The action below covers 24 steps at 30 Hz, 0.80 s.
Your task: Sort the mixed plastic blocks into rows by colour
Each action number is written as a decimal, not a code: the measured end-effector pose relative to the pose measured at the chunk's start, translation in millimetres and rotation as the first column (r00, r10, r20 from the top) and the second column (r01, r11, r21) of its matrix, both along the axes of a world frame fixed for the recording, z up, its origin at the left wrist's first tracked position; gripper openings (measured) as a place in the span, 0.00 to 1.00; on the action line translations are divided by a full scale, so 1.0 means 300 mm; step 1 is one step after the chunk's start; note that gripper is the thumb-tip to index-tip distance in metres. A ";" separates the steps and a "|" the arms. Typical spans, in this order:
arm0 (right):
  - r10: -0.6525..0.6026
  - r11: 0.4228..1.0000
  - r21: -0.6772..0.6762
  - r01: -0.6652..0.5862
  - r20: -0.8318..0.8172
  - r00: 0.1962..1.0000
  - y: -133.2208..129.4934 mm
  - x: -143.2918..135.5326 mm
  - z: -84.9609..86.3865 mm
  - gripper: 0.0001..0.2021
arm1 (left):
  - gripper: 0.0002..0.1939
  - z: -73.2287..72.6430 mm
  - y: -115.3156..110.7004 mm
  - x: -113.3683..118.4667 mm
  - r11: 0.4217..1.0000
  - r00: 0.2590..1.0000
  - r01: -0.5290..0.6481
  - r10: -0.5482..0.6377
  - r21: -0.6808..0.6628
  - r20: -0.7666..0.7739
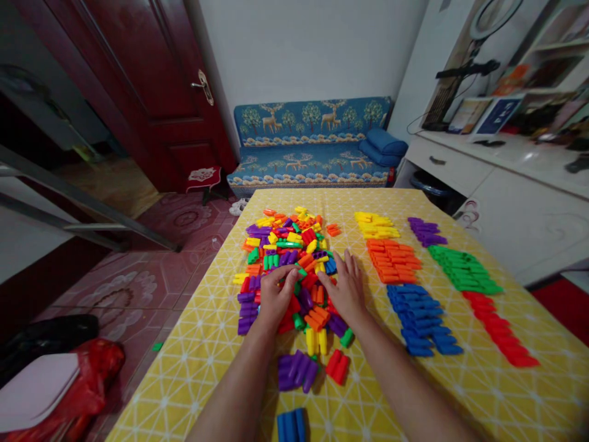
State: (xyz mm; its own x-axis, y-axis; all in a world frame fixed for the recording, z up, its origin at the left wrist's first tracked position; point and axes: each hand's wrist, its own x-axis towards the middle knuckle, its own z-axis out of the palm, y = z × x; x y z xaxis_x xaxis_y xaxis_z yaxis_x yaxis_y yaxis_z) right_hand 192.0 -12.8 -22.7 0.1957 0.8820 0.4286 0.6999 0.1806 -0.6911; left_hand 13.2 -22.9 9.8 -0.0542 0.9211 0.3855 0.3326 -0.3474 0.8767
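A mixed pile of plastic pieces (pixel 289 244) in several colours covers the left middle of the table. My left hand (pixel 277 296) is over the pile's lower middle, thumb and forefinger nearly together beside a green piece (pixel 301 272); whether they grip it is hard to see. At the pile's right edge, my right hand (pixel 346 287) has its fingers spread, near blue pieces (pixel 330 265). Below the hands lie purple pieces (pixel 297 371), red pieces (pixel 337 367) and blue pieces (pixel 291 425).
On the right are single-colour groups: yellow (pixel 376 225), orange (pixel 393 261), blue (pixel 421 319), purple (pixel 426 232), green (pixel 464 269) and red (pixel 499 328). A patterned sofa (pixel 313 144) stands behind the table (pixel 207 344), and a white cabinet (pixel 515 190) to the right.
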 end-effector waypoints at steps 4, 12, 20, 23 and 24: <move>0.036 0.999 0.018 -0.032 -0.219 0.975 0.049 -0.011 -0.009 0.27 | 0.14 0.016 -0.004 -0.006 0.999 0.998 -0.023 0.021 0.034 0.051; 0.121 0.993 0.066 -0.102 -0.637 0.761 0.038 0.012 -0.015 0.22 | 0.17 0.077 0.043 -0.105 0.974 0.868 -0.227 0.213 -0.022 0.448; 0.095 0.995 0.063 -0.071 -0.597 0.796 0.041 0.012 -0.007 0.21 | 0.19 -0.015 0.091 -0.384 0.804 0.825 -0.542 0.455 -0.244 -0.334; 0.099 0.995 0.072 -0.071 -0.579 0.810 0.039 0.012 -0.007 0.22 | 0.21 -0.029 0.087 -0.388 0.824 0.834 -0.479 0.321 -0.303 -0.448; 0.103 0.995 0.074 -0.073 -0.573 0.813 0.039 0.012 -0.008 0.22 | 0.21 -0.029 0.086 -0.377 0.840 0.841 -0.454 0.296 -0.295 -0.453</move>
